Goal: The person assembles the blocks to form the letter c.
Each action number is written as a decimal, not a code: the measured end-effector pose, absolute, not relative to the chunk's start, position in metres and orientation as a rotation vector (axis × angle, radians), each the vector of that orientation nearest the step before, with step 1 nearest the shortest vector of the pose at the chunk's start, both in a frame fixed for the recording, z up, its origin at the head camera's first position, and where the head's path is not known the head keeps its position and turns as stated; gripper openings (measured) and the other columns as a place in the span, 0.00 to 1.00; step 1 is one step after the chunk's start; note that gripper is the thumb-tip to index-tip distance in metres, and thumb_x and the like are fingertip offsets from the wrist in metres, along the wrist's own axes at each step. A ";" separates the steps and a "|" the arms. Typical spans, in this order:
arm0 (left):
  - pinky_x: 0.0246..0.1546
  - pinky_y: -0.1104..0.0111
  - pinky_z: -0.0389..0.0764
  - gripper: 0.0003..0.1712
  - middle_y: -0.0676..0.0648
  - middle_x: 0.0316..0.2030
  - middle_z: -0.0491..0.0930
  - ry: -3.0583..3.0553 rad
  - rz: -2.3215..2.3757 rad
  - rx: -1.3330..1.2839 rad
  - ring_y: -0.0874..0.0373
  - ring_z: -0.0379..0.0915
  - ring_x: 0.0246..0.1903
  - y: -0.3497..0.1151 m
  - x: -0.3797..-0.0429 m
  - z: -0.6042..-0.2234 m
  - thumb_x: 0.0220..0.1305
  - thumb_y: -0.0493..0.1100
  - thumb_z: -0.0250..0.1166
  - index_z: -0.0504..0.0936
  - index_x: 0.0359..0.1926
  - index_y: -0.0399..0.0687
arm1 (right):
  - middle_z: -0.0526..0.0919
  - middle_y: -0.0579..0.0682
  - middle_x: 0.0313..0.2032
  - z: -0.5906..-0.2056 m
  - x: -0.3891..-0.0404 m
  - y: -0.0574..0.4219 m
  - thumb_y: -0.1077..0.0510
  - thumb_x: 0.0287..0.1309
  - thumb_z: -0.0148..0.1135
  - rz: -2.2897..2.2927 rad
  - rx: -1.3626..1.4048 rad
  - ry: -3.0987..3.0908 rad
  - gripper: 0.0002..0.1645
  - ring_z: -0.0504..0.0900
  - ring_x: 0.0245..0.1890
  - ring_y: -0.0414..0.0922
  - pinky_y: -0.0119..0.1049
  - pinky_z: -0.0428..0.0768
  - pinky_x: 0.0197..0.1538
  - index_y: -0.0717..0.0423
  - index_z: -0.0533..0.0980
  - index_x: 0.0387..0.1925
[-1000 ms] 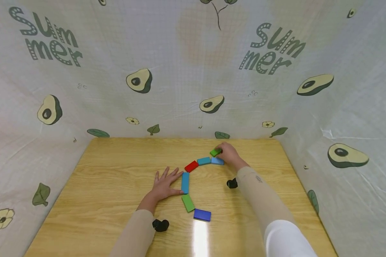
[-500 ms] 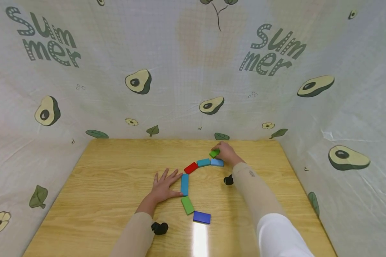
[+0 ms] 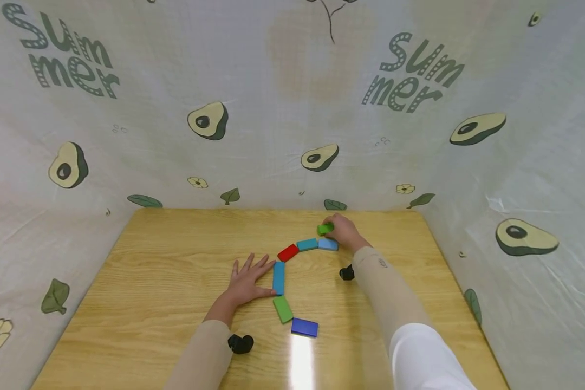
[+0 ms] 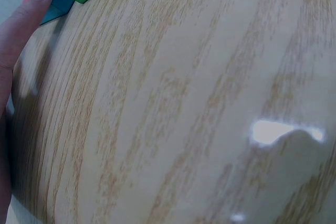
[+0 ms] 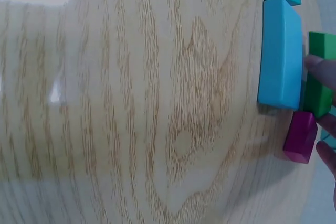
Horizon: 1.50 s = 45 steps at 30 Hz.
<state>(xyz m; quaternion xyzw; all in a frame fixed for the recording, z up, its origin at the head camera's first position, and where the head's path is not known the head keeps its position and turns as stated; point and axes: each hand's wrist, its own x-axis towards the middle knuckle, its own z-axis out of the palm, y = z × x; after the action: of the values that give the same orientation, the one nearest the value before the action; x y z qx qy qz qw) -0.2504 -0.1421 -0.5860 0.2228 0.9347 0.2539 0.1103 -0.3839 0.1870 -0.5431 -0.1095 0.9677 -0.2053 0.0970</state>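
Note:
My right hand (image 3: 343,230) pinches a green block (image 3: 325,229) between thumb and fingers, just behind the light blue block (image 3: 328,245) at the right end of a curved row. The right wrist view shows a magenta block (image 5: 300,137) close to the held green one; the hand hides it in the head view. On the left, my left hand (image 3: 247,283) rests with spread fingers on the table, thumb and index fingertip at the long blue block (image 3: 279,278). A second green block (image 3: 283,309) lies just in front of that block.
Along the curve, a red block (image 3: 288,253) and a teal block (image 3: 307,245) lie between the long blue and light blue ones. A dark blue block (image 3: 304,327) ends the row nearest me. The wooden table (image 3: 166,260) meets a printed cloth (image 3: 263,162) at its back and sides.
The held green block has turned a little, from slanted to more nearly level, and shifted slightly left with my right hand. My left hand stays at the long blue block.

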 end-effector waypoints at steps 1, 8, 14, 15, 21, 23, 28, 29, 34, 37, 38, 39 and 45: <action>0.64 0.37 0.24 0.51 0.52 0.75 0.49 2.749 0.740 0.654 0.42 0.28 0.74 -0.142 -0.251 -0.586 0.54 0.71 0.65 0.58 0.75 0.65 | 0.77 0.57 0.50 -0.542 -0.384 0.188 0.59 0.59 0.69 -0.627 -0.323 2.871 0.23 0.75 0.51 0.53 0.51 0.72 0.58 0.59 0.78 0.55; 0.64 0.37 0.24 0.51 0.52 0.75 0.49 2.758 0.735 0.657 0.43 0.28 0.74 -0.143 -0.252 -0.586 0.54 0.72 0.64 0.57 0.75 0.65 | 0.74 0.58 0.54 -0.535 -0.377 0.193 0.54 0.62 0.66 -0.786 -0.323 2.834 0.26 0.74 0.51 0.53 0.49 0.72 0.58 0.61 0.74 0.59; 0.64 0.37 0.24 0.51 0.52 0.75 0.49 2.749 0.748 0.665 0.42 0.28 0.74 -0.142 -0.251 -0.586 0.54 0.71 0.65 0.57 0.75 0.65 | 0.73 0.59 0.54 -0.530 -0.368 0.196 0.55 0.65 0.62 -0.869 -0.371 2.777 0.26 0.72 0.53 0.54 0.51 0.71 0.58 0.63 0.72 0.61; 0.64 0.37 0.24 0.51 0.52 0.75 0.49 2.750 0.745 0.666 0.42 0.28 0.74 -0.142 -0.251 -0.586 0.54 0.71 0.65 0.57 0.75 0.65 | 0.74 0.60 0.54 -0.529 -0.367 0.197 0.55 0.65 0.62 -0.861 -0.394 2.784 0.26 0.73 0.52 0.55 0.51 0.72 0.57 0.64 0.72 0.60; 0.64 0.37 0.23 0.51 0.52 0.75 0.49 2.754 0.735 0.657 0.42 0.28 0.74 -0.143 -0.252 -0.588 0.55 0.71 0.64 0.57 0.75 0.66 | 0.75 0.60 0.53 -0.529 -0.360 0.198 0.55 0.64 0.63 -0.836 -0.447 2.775 0.26 0.73 0.51 0.55 0.51 0.72 0.56 0.65 0.73 0.59; 0.64 0.38 0.23 0.51 0.53 0.75 0.49 2.752 0.732 0.653 0.43 0.27 0.74 -0.143 -0.252 -0.588 0.54 0.72 0.64 0.57 0.75 0.66 | 0.75 0.59 0.52 -0.530 -0.359 0.198 0.54 0.64 0.63 -0.831 -0.439 2.760 0.26 0.73 0.51 0.54 0.50 0.72 0.56 0.65 0.73 0.59; 0.64 0.38 0.23 0.51 0.53 0.76 0.48 2.745 0.736 0.654 0.43 0.27 0.74 -0.143 -0.253 -0.589 0.54 0.73 0.64 0.57 0.75 0.67 | 0.76 0.57 0.51 -0.534 -0.354 0.200 0.54 0.64 0.63 -0.798 -0.430 2.767 0.24 0.74 0.49 0.52 0.49 0.73 0.54 0.63 0.74 0.58; 0.64 0.38 0.23 0.51 0.53 0.75 0.49 2.745 0.744 0.656 0.43 0.27 0.74 -0.143 -0.253 -0.589 0.54 0.73 0.64 0.57 0.75 0.67 | 0.76 0.57 0.50 -0.534 -0.353 0.200 0.54 0.64 0.64 -0.797 -0.432 2.771 0.24 0.74 0.48 0.51 0.48 0.73 0.53 0.63 0.74 0.57; 0.64 0.38 0.23 0.51 0.52 0.75 0.49 2.748 0.758 0.659 0.42 0.28 0.74 -0.142 -0.253 -0.588 0.54 0.72 0.65 0.58 0.75 0.66 | 0.76 0.56 0.47 -0.537 -0.349 0.201 0.56 0.63 0.64 -0.804 -0.446 2.772 0.23 0.74 0.46 0.51 0.48 0.74 0.52 0.63 0.75 0.56; 0.64 0.38 0.23 0.51 0.52 0.75 0.49 2.748 0.751 0.658 0.42 0.28 0.74 -0.142 -0.252 -0.588 0.54 0.72 0.64 0.58 0.75 0.65 | 0.76 0.55 0.46 -0.538 -0.347 0.201 0.56 0.63 0.65 -0.804 -0.447 2.770 0.22 0.74 0.45 0.50 0.47 0.74 0.52 0.62 0.75 0.56; 0.64 0.38 0.23 0.51 0.52 0.75 0.49 2.746 0.745 0.655 0.42 0.28 0.74 -0.142 -0.252 -0.587 0.54 0.72 0.64 0.57 0.75 0.66 | 0.76 0.55 0.46 -0.538 -0.346 0.201 0.56 0.63 0.65 -0.807 -0.447 2.769 0.22 0.74 0.45 0.50 0.47 0.74 0.51 0.62 0.75 0.55; 0.64 0.38 0.23 0.51 0.52 0.75 0.49 2.743 0.742 0.651 0.42 0.28 0.74 -0.142 -0.252 -0.587 0.54 0.72 0.64 0.57 0.75 0.66 | 0.76 0.55 0.45 -0.538 -0.346 0.201 0.56 0.63 0.65 -0.812 -0.446 2.767 0.22 0.74 0.44 0.50 0.47 0.74 0.51 0.62 0.75 0.55; 0.64 0.37 0.23 0.51 0.51 0.75 0.49 2.737 0.753 0.650 0.41 0.28 0.74 -0.141 -0.251 -0.584 0.54 0.71 0.65 0.58 0.75 0.65 | 0.76 0.55 0.45 -0.538 -0.343 0.202 0.56 0.62 0.65 -0.806 -0.428 2.759 0.22 0.74 0.44 0.50 0.47 0.74 0.51 0.62 0.75 0.55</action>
<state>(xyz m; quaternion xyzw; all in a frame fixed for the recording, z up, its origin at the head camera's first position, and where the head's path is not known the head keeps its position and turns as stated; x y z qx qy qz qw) -0.2514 -0.1411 -0.5843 0.2218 0.9337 0.2568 0.1144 -0.3429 0.2020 -0.5385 -0.1463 0.9429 -0.2754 0.1173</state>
